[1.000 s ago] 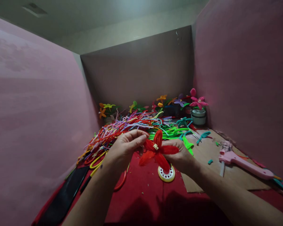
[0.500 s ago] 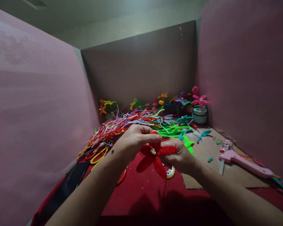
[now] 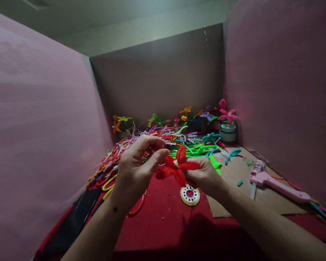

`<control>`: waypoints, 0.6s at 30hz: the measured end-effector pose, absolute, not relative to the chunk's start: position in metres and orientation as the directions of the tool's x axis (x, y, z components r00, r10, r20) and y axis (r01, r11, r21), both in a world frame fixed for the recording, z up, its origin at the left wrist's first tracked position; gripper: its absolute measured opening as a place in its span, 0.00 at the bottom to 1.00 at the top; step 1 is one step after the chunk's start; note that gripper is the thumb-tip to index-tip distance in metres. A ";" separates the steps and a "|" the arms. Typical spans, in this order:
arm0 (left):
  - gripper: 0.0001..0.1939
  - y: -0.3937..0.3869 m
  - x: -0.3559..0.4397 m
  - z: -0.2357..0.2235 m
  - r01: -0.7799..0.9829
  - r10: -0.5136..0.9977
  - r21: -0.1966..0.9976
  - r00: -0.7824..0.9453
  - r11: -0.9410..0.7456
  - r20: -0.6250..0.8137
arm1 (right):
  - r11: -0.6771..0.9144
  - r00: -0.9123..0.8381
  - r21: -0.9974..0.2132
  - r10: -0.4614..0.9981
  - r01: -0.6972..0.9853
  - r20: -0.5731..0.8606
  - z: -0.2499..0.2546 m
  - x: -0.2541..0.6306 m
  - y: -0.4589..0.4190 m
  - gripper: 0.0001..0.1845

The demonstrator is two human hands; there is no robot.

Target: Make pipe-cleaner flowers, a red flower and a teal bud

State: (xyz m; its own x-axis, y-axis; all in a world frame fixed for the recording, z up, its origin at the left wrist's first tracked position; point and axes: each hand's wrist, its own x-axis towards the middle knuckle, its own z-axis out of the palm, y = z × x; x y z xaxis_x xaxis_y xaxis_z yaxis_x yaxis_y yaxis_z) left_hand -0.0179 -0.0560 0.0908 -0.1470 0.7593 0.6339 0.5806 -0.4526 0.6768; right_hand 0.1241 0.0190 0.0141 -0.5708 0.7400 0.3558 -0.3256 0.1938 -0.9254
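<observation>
A red pipe-cleaner flower (image 3: 180, 166) with a pale beaded centre faces me, its petals spread. My right hand (image 3: 205, 173) grips it from behind, on the right side; the spot where the fingers pinch is hidden by the petals. Just left of the flower, my left hand (image 3: 141, 163) is raised with thumb and fingers apart and nothing visible between them. Below the flower lies a round spool disc (image 3: 190, 195) with holes, flat on the red cloth (image 3: 157, 228). Behind both hands spreads a heap of coloured pipe cleaners (image 3: 152, 136).
A pink glue gun (image 3: 279, 186) rests on a cardboard sheet (image 3: 225, 206) at the right. Finished flowers line the back, including a pink flower (image 3: 228, 116) in a small pot (image 3: 228, 133). Pink panels (image 3: 40, 137) enclose the sides. A black flat item (image 3: 73, 221) lies at left.
My left hand has come off the red flower and moved left, its fingers opening. The flower stays in my right hand, turned more toward me. The spool disc shows more fully.
</observation>
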 end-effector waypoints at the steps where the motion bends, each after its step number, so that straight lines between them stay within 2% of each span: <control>1: 0.08 -0.059 -0.019 0.088 0.631 0.734 0.603 -0.077 -0.488 0.675 | 0.185 -0.560 -0.926 0.751 -0.330 0.350 0.015 0.124 0.018 0.11; 4: 0.19 -0.062 -0.020 0.075 0.743 0.710 0.408 0.127 -0.531 0.693 | 0.186 -0.526 -0.922 0.775 -0.339 0.350 0.017 0.124 0.017 0.11; 7: 0.26 -0.057 -0.019 0.062 0.769 0.767 0.390 0.195 -0.506 0.612 | 0.187 -0.498 -0.914 0.790 -0.359 0.357 0.017 0.123 0.015 0.11; 9: 0.27 -0.055 -0.020 0.059 0.740 0.789 0.444 0.188 -0.505 0.585 | 0.160 -0.490 -0.915 0.803 -0.371 0.339 0.016 0.123 0.016 0.12; 11: 0.28 -0.053 -0.021 0.059 0.645 0.798 0.566 0.115 -0.513 0.592 | 0.121 -0.493 -0.916 0.812 -0.383 0.313 0.014 0.122 0.017 0.13; 14: 0.20 -0.051 -0.026 0.060 0.401 0.782 0.776 -0.196 -0.487 0.591 | 0.042 -0.522 -0.917 0.812 -0.396 0.262 0.013 0.121 0.023 0.11; 16: 0.13 -0.048 -0.029 0.056 0.271 0.770 0.858 -0.381 -0.436 0.512 | -0.018 -0.541 -0.911 0.809 -0.412 0.229 0.013 0.121 0.027 0.11; 18: 0.10 -0.043 -0.029 0.047 0.185 0.858 0.922 -0.340 -0.340 0.385 | -0.081 -0.557 -0.898 0.807 -0.432 0.196 0.013 0.121 0.030 0.11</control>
